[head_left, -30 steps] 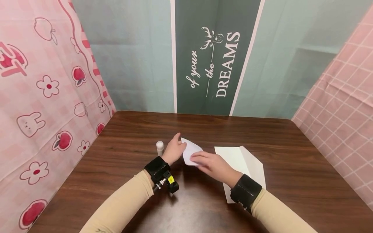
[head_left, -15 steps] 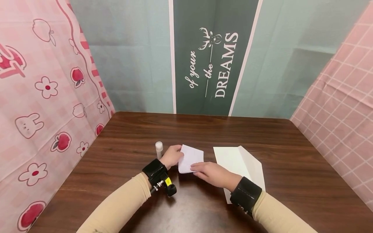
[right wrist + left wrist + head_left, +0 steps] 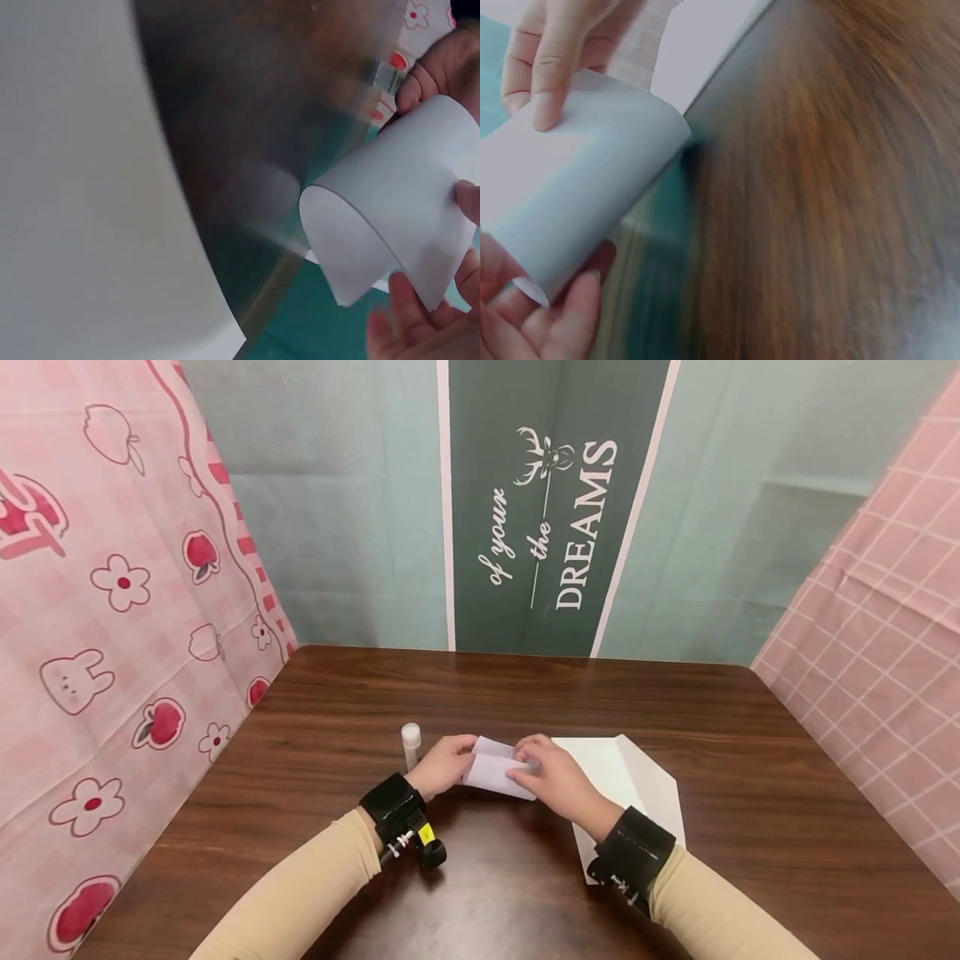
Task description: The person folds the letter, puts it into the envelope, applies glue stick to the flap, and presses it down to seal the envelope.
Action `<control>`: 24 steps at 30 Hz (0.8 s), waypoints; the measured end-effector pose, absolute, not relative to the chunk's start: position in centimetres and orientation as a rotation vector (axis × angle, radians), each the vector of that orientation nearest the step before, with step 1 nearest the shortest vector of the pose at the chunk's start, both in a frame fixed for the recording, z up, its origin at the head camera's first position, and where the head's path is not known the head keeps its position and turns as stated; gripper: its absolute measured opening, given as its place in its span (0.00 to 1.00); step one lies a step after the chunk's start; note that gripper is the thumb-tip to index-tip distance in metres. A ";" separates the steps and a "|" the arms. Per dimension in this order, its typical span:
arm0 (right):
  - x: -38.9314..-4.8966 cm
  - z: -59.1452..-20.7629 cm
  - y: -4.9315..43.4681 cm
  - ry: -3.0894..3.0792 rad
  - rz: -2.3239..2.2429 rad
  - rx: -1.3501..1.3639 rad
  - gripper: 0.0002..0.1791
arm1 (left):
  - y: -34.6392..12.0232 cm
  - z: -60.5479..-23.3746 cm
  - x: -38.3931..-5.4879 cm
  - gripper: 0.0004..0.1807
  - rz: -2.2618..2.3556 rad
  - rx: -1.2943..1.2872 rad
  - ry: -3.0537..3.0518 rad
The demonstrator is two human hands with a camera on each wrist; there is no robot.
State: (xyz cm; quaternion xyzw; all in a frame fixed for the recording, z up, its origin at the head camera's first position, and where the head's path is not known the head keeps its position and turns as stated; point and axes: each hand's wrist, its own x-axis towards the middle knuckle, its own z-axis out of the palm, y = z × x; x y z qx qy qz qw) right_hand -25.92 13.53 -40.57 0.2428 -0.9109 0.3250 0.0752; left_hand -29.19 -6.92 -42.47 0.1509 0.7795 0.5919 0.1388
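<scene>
A small pale sheet of paper (image 3: 501, 774) is held just over the table, bent over into an open loop. My left hand (image 3: 442, 766) grips its left end. My right hand (image 3: 558, 783) pinches its right end between thumb and fingers. The left wrist view has the rounded bend of the paper (image 3: 600, 165) between the hands. From the right wrist, the paper's loop (image 3: 397, 202) is seen end-on, its two edges apart, with fingertips at the lower edge. A capped white tube (image 3: 411, 743) like a glue stick stands just beside my left hand.
A larger white folded paper (image 3: 600, 768) lies on the brown wooden table (image 3: 480, 893), partly under my right wrist. Patterned curtains (image 3: 352, 527) hang behind the table and along both sides.
The paper has gone from a nearly flat face towards me to a bent-over loop. My right hand has shifted up and slightly right, onto its right end. The left hand keeps its hold.
</scene>
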 end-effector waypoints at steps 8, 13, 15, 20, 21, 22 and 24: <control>-26.3 -40.7 13.9 -2.789 1.080 0.583 0.07 | -7.4 -42.4 -29.0 0.16 1.687 0.550 2.169; -26.2 -40.8 14.0 -2.800 1.099 0.532 0.07 | -7.5 -42.0 -28.8 0.17 1.694 0.587 2.260; -26.2 -40.7 14.0 -2.795 1.099 0.519 0.08 | -7.5 -41.9 -28.6 0.18 1.698 0.589 2.320; -26.2 -40.6 14.0 -2.794 1.105 0.491 0.08 | -7.5 -41.7 -28.6 0.17 1.683 0.631 2.433; -26.1 -40.6 14.0 -2.795 1.104 0.489 0.08 | -7.5 -41.8 -28.7 0.16 1.678 0.635 2.456; -26.1 -40.5 14.0 -2.795 1.105 0.486 0.08 | -7.5 -41.7 -28.7 0.15 1.679 0.645 2.474; -26.1 -40.5 13.9 -2.793 1.105 0.486 0.08 | -7.5 -41.7 -28.6 0.14 1.685 0.645 2.507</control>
